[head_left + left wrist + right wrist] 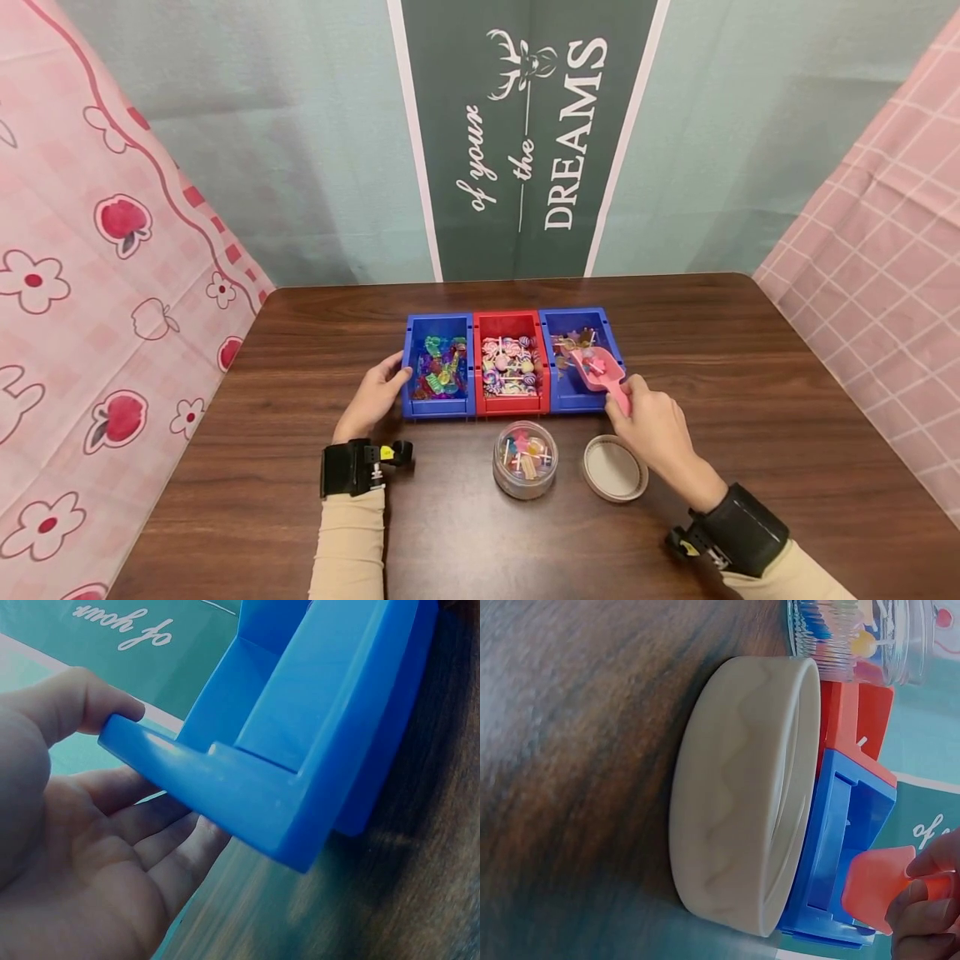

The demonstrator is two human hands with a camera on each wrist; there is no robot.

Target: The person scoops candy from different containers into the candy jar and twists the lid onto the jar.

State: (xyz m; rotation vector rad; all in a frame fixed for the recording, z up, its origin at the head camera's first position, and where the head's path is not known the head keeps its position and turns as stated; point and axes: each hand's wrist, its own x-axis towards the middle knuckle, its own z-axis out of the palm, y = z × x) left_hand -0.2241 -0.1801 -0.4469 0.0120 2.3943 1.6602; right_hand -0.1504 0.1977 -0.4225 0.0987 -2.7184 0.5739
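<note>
My left hand [372,398] grips the left blue bin [408,408] by its outer side wall. In the left wrist view, the thumb lies on the rim of the blue bin [225,780] and the fingers are against the outside. My right hand [656,427] holds a pink scoop [611,377] by its handle, over the right blue bin [577,402]. Small colourful candy-like pieces [594,364] lie in the scoop. The right wrist view shows fingers and thumb round the scoop [877,885], the bin behind it. More small pieces [576,340] lie toward that bin's back.
Between the blue bins sits a red bin [512,405] with lollipop-shaped charms [510,367]. Translucent coloured pieces [444,371] fill the left bin. In front stand a clear jar [525,487] of mixed pieces and a round pale lid [615,469] on the wooden table [450,542].
</note>
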